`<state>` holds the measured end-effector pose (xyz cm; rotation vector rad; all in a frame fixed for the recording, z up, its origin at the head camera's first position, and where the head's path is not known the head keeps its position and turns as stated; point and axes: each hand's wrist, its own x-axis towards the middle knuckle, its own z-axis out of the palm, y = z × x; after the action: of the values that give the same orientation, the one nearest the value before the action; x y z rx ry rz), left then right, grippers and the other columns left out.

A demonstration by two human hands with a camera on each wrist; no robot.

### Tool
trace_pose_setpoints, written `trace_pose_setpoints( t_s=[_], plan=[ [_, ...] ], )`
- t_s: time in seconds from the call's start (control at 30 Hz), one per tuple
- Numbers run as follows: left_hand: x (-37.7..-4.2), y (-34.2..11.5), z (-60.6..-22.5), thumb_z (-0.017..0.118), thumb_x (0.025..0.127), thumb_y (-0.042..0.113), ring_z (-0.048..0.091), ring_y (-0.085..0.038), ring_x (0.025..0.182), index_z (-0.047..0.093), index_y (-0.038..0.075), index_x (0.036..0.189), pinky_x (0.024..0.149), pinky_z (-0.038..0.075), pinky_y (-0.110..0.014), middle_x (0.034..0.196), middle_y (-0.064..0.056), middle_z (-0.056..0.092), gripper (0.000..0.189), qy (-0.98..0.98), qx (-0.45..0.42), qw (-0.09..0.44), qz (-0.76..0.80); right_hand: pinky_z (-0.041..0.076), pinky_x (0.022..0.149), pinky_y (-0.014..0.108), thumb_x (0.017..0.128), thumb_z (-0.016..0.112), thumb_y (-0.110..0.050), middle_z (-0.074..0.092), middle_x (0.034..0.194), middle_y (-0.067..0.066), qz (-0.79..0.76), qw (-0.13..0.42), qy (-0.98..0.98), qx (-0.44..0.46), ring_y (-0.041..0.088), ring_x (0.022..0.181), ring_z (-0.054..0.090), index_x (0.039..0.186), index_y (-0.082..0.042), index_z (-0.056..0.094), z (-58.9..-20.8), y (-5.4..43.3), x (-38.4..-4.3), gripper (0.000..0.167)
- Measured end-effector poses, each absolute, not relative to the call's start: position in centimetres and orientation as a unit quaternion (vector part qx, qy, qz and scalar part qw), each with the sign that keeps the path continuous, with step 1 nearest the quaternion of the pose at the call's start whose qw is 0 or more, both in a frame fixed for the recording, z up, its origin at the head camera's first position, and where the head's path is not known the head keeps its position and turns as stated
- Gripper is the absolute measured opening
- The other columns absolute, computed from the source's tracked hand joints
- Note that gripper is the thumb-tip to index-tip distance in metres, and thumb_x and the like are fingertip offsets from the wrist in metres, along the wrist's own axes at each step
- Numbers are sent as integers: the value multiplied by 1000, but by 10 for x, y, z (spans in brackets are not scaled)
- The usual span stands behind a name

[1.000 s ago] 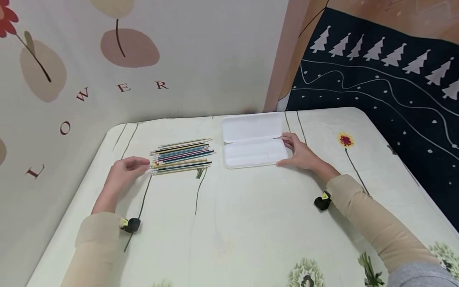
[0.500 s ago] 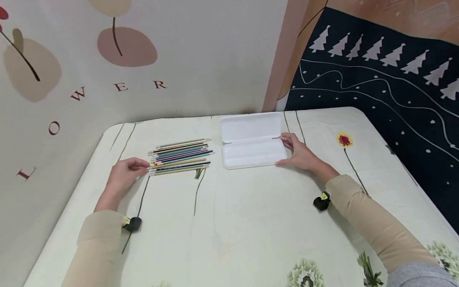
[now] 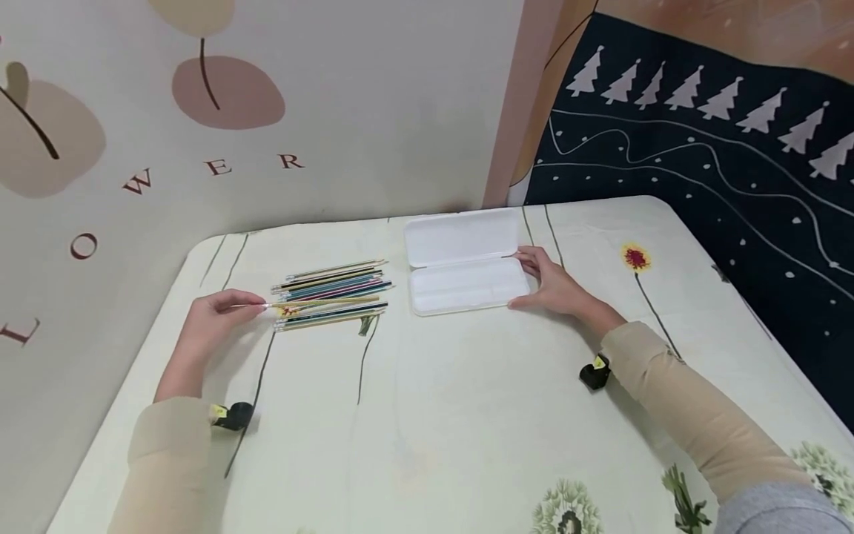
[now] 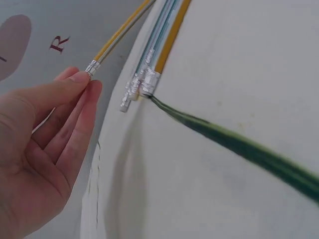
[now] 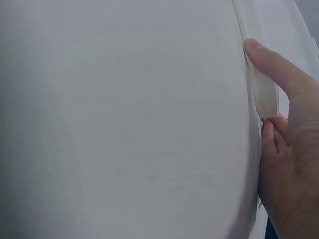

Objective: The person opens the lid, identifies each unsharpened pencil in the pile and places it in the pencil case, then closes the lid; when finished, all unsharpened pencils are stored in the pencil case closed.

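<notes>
My left hand pinches a yellow pencil between thumb and fingertips at its metal-banded end. The pencil's shaft reaches right over the other pencils, a loose row lying side by side with their eraser ends to the left. In the left wrist view, several silver-banded ends lie on the cloth beside the held one. My right hand grips the right end of a white pencil case, thumb at the front edge and fingers near the hinge. The case lies open, lid tipped back, with nothing in its tray.
A pale tablecloth with printed flowers and stems covers the table. Behind the table hangs a white sheet with printed letters, and to the right a dark cloth with white trees.
My left hand has drawn the yellow pencil a little left, its end now sticking out past the row. The right hand stays on the pencil case. The view has shifted slightly.
</notes>
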<state>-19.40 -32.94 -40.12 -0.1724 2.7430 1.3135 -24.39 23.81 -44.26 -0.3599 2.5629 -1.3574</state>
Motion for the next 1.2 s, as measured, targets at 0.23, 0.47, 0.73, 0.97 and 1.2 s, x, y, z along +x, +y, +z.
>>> trace_pose_setpoints(
  t_s=[0.23,0.47,0.73,0.97,1.2],
  plan=[
    [-194,-324,-390,70,92,42,55,14,95,69,16,119,93,40,-31,92,36,61,37,883,-87,25,461,25,124,42,75,88,-15,33,157,21,-461,112,872,-120,35,150,30,155,-5,15,-441,237,-243,109],
    [-197,-311,-381,74,90,36,59,9,95,69,15,120,91,38,-23,93,33,63,37,854,-111,-7,509,24,124,43,75,89,-16,32,157,21,-464,115,870,-118,34,150,29,155,-5,15,-442,238,-242,110],
    [-201,-293,-380,74,89,39,56,5,100,70,20,118,105,34,-45,93,30,64,35,843,-119,-10,524,23,124,44,75,88,-16,33,157,20,-460,112,872,-123,35,151,29,156,-5,14,-442,239,-242,110],
    [-206,-278,-383,73,91,36,56,4,100,68,15,118,112,30,-51,92,27,64,34,830,-108,-9,546,22,125,44,76,88,-17,33,158,20,-459,114,872,-127,35,151,28,158,-6,12,-440,238,-241,112],
    [-211,-259,-386,72,91,40,56,1,103,69,15,115,107,37,-42,98,23,64,35,834,-85,-17,545,22,125,43,76,88,-20,33,160,18,-444,113,879,-129,35,151,29,160,-9,5,-440,239,-242,118]
  ],
)
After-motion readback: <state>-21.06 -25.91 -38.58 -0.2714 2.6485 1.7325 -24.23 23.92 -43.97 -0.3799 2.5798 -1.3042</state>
